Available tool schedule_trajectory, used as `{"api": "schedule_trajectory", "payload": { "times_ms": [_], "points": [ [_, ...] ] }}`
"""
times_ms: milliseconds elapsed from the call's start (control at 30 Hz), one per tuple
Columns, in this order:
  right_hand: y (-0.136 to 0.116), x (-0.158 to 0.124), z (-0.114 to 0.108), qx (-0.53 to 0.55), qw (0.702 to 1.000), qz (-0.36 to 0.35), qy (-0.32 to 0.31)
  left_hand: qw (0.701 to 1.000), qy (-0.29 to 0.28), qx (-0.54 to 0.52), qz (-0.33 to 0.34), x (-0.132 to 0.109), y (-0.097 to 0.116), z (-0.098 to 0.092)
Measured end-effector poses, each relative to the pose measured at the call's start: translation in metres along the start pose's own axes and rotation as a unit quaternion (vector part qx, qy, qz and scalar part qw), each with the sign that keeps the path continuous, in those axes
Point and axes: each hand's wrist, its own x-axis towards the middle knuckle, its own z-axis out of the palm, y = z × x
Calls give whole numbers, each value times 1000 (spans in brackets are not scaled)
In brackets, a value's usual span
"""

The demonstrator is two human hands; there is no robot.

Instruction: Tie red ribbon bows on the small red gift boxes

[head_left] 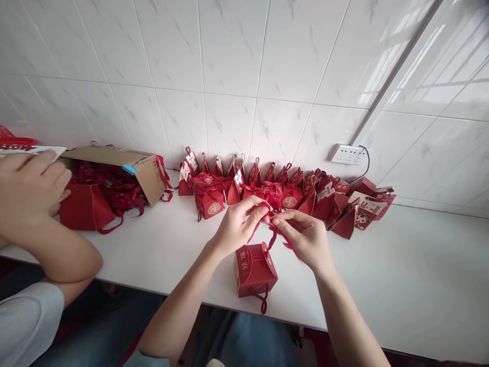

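Note:
A red gift box (257, 275) with gold characters stands near the front edge of the white table, its ribbon threaded through the top. Above and just behind it, my left hand (242, 221) pinches the red ribbon (273, 238) between thumb and fingers. Close beside it, my right hand (303, 237) is closed on the same ribbon, fingertips nearly touching those of the left. Ribbon ends hang down below both hands. A small twisted red cord loop (263, 303) sticks out at the box's front.
Many finished-looking red boxes (214, 204) line the tiled wall. At left, an open cardboard carton (147, 181) holds red ribbons, with a red box (86, 209) before it. A co-worker's hand (32, 186) holds a printed piece there. A power strip (347, 154) is on the wall.

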Motion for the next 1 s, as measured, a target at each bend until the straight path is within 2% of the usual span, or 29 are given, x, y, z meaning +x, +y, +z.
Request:
{"api": "schedule_trajectory", "payload": {
  "times_ms": [133, 267, 433, 533, 633, 800, 900, 1000],
  "points": [
    [2, 1, 0, 0, 999, -6, 48, 999, 22, -35, 16, -1, -3, -1],
    [2, 2, -2, -10, 995, -15, 94, 998, 14, -64, 10, -4, -12, -2],
    [3, 1, -12, -13, 994, -22, 103, 987, 69, -142, -24, -16, -26, -4],
    [6, -2, -23, 18, 995, 39, 86, 979, 121, -149, -64, -31, -33, -7],
    [13, -6, -37, 35, 988, 130, 70, 963, 203, -138, -113, -50, -39, -12],
    [38, -15, -66, -17, 970, 231, 76, 906, 349, -118, -210, -81, -47, -28],
    [55, -20, -84, -11, 958, 283, 56, 879, 398, -101, -244, -99, -54, -39],
    [69, -26, -100, 9, 953, 301, 43, 858, 427, -88, -272, -118, -61, -49]
  ]
}}
